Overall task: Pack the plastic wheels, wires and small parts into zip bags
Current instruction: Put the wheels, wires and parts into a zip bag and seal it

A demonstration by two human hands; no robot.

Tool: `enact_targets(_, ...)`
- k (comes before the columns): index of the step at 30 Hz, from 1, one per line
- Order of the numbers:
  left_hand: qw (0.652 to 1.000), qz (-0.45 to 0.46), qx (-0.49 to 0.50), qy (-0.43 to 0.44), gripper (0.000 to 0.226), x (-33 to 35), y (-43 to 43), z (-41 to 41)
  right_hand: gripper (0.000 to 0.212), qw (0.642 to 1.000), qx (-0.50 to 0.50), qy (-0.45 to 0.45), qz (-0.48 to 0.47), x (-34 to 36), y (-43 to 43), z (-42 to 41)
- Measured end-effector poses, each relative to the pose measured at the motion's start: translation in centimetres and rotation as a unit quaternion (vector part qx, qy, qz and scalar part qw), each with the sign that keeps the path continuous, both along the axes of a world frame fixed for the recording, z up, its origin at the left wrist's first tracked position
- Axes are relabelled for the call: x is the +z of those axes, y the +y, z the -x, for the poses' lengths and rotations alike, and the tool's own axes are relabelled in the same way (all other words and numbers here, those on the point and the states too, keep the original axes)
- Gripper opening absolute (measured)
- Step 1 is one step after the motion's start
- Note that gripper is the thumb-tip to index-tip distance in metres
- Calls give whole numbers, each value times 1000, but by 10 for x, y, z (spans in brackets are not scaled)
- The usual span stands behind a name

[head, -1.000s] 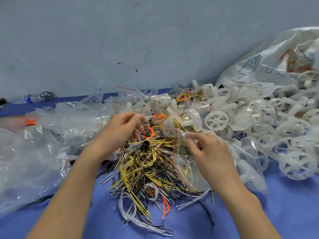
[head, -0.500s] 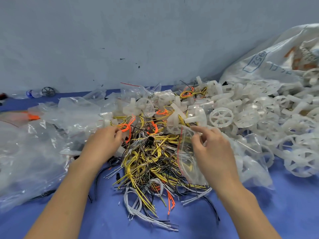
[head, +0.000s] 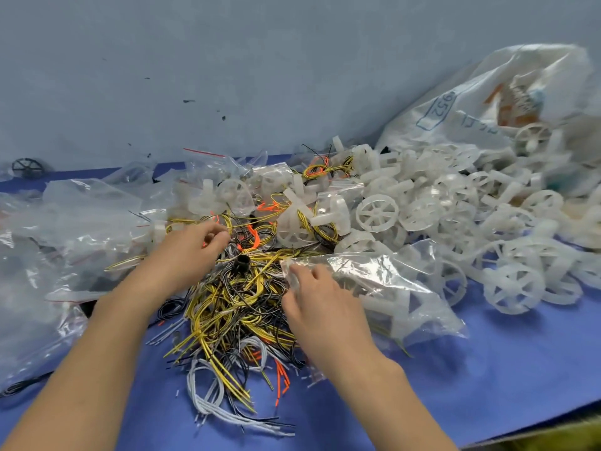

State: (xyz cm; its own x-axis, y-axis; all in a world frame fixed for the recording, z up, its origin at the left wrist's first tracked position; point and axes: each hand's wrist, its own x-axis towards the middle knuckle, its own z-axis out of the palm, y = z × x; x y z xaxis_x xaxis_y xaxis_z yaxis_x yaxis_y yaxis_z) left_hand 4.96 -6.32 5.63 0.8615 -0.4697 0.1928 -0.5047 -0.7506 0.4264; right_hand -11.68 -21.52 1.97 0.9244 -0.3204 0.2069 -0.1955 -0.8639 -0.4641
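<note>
Reaching forward from the lower left, the left hand (head: 192,252) is held palm down over the far edge of the wire pile (head: 237,307), its fingers curled with the tips drawn together among yellow and black strands; whether a strand is actually pinched cannot be told. The right hand (head: 320,307) is stretched in from the lower right, palm down, with thumb and fingertips closed on the near corner of a clear zip bag (head: 383,284). That bag is laid flat to the right of the hand, partly over the wires and partly over the blue table cover (head: 487,379); white plastic pieces are seen through its film, though whether they lie inside or beneath it cannot be told. A small black ring-shaped part (head: 241,262) is set upright on the wires between the two hands. Loose white plastic wheels (head: 377,212) are heaped to the right and spill from a large white sack (head: 481,102) against the wall. More clear bags (head: 65,222), crumpled and mostly flat, are piled at the left.
</note>
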Motion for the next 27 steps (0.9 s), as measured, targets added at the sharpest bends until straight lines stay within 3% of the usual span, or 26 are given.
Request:
enact_targets(2, 997, -45, -35, 44, 35, -4, -5, 5, 42, 1000, 5, 9, 0, -2, -1, 0)
enact_targets(10, 980, -182, -71, 25, 47, -11, -12, 20, 41, 999, -9, -9, -29, -1, -6, -5)
enact_targets(18, 985, -142, -86, 46, 35, -8, -1, 27, 42, 993, -43, -50, -93, 7, -18, -10)
enact_targets(27, 995, -54, -74, -29, 41, -8, 12, 33, 41, 991, -56, -55, -108, 7, -17, -13)
